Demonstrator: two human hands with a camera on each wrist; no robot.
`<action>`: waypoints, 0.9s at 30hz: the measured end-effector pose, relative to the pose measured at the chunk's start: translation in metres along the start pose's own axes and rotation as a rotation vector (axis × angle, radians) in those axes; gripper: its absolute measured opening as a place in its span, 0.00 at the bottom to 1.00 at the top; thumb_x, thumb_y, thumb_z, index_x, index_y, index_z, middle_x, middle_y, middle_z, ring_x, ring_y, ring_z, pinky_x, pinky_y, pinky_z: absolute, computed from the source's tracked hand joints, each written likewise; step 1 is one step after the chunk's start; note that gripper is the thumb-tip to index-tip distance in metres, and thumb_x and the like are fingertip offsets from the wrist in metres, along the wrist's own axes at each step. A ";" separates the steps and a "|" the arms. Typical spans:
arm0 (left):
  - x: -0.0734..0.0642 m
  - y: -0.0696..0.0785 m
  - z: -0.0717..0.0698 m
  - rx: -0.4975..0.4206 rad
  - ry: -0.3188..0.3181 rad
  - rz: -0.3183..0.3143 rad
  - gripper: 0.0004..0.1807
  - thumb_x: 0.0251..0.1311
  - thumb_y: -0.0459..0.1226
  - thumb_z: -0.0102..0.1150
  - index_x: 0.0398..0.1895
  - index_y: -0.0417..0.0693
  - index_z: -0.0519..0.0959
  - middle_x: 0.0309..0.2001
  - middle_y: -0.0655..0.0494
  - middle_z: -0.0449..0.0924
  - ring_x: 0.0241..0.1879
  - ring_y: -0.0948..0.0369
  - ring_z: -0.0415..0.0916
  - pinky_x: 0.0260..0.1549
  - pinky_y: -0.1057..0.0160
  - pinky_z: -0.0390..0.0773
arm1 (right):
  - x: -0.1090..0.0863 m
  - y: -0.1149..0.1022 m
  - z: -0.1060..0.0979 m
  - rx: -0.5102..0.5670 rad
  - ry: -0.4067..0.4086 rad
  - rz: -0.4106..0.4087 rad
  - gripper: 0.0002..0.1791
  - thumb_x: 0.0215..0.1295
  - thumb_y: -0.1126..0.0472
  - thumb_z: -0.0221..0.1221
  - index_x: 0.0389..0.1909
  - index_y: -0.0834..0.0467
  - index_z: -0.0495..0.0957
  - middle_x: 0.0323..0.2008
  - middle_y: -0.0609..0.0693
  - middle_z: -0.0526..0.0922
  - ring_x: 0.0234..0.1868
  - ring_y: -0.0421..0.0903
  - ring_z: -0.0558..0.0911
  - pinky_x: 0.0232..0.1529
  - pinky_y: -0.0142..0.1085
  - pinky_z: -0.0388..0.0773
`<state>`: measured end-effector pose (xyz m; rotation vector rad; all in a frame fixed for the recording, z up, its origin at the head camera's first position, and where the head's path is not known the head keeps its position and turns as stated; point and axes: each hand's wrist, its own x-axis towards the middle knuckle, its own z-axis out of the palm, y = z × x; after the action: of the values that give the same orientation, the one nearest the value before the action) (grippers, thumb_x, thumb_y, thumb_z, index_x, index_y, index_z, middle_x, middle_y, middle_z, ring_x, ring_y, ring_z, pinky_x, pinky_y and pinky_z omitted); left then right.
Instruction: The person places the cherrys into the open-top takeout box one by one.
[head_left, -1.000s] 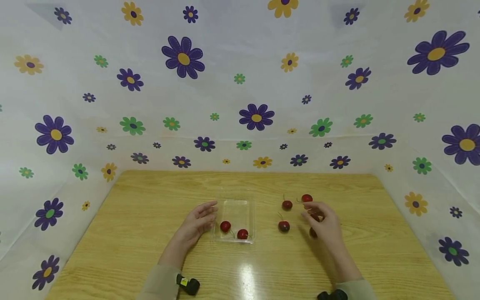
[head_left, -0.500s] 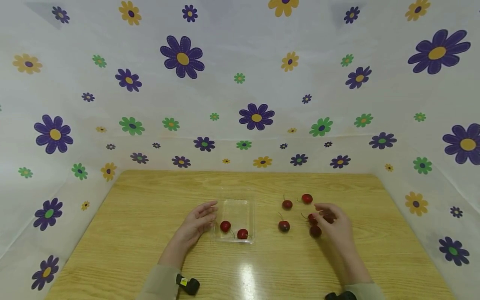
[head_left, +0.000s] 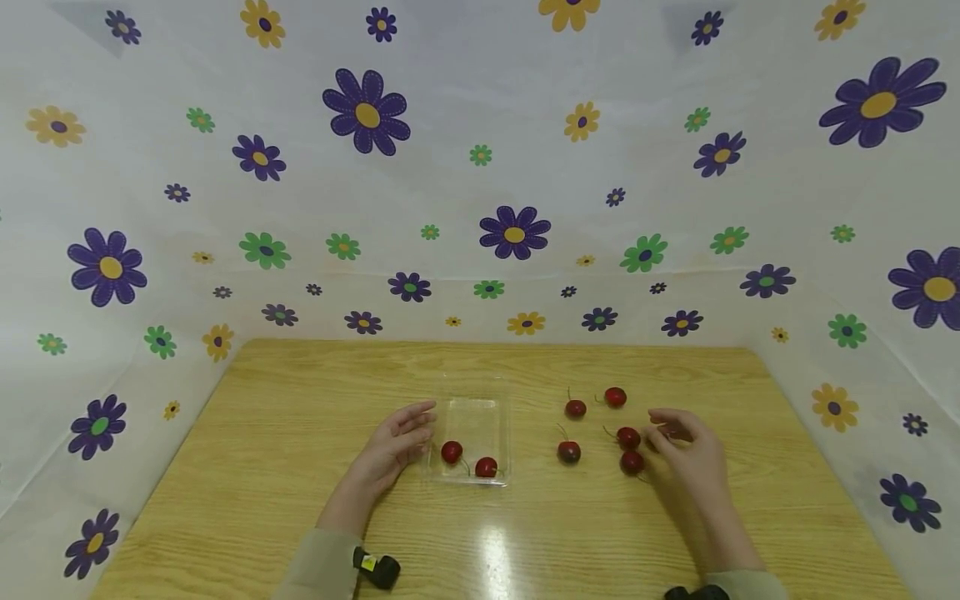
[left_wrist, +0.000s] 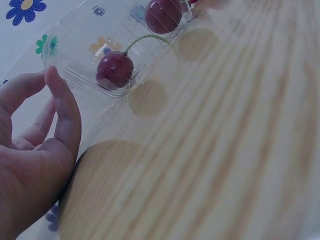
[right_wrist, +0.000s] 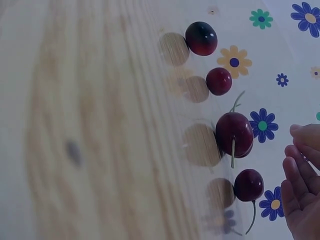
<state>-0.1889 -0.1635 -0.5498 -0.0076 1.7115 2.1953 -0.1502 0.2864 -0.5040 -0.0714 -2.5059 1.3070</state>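
Observation:
In the head view, a clear plastic box [head_left: 472,414] stands on the wooden table with two dark red cherries, a left one [head_left: 452,452] and a right one [head_left: 486,467], near its front side. My left hand [head_left: 393,446] is at the box's left side, its fingers loosely bent; in the left wrist view the fingertips [left_wrist: 54,80] lie close to the box's edge, and contact is unclear. Right of the box lie several stemmed cherries. My right hand [head_left: 693,454] holds nothing and hovers just right of two of them, an upper cherry [head_left: 627,437] and a lower one [head_left: 632,462].
Farther back on the table [head_left: 337,375] lie two cherries, a darker one [head_left: 575,408] and a redder one [head_left: 615,397]. Another cherry [head_left: 568,452] sits between the box and the right-hand pair. A flower-printed white sheet [head_left: 435,183] surrounds the table's back and sides.
My right hand has moved rightward, away from the cherries, uncovering the pair it partly hid. The left hand, the box and the cherries stay where they were.

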 end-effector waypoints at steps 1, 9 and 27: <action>0.000 0.000 0.000 0.001 0.004 -0.003 0.32 0.75 0.25 0.54 0.80 0.34 0.62 0.57 0.59 0.76 0.44 0.68 0.78 0.39 0.72 0.82 | 0.000 0.001 -0.001 -0.002 0.002 0.004 0.14 0.69 0.67 0.70 0.53 0.64 0.86 0.48 0.58 0.88 0.40 0.21 0.76 0.43 0.14 0.76; 0.000 0.000 0.000 -0.006 0.013 -0.010 0.31 0.75 0.25 0.54 0.80 0.34 0.62 0.57 0.60 0.77 0.43 0.69 0.78 0.39 0.72 0.82 | 0.000 0.006 -0.007 -0.004 -0.002 0.055 0.15 0.71 0.65 0.69 0.55 0.65 0.85 0.47 0.54 0.88 0.39 0.20 0.76 0.42 0.14 0.76; -0.001 0.001 0.000 -0.015 -0.007 -0.002 0.32 0.76 0.25 0.53 0.80 0.34 0.61 0.56 0.60 0.78 0.43 0.69 0.78 0.39 0.72 0.82 | 0.000 0.020 -0.014 -0.029 -0.054 0.100 0.18 0.72 0.61 0.69 0.57 0.66 0.84 0.50 0.54 0.88 0.40 0.18 0.75 0.43 0.13 0.75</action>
<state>-0.1889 -0.1643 -0.5485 -0.0050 1.6909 2.2042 -0.1478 0.3087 -0.5129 -0.1720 -2.5976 1.3275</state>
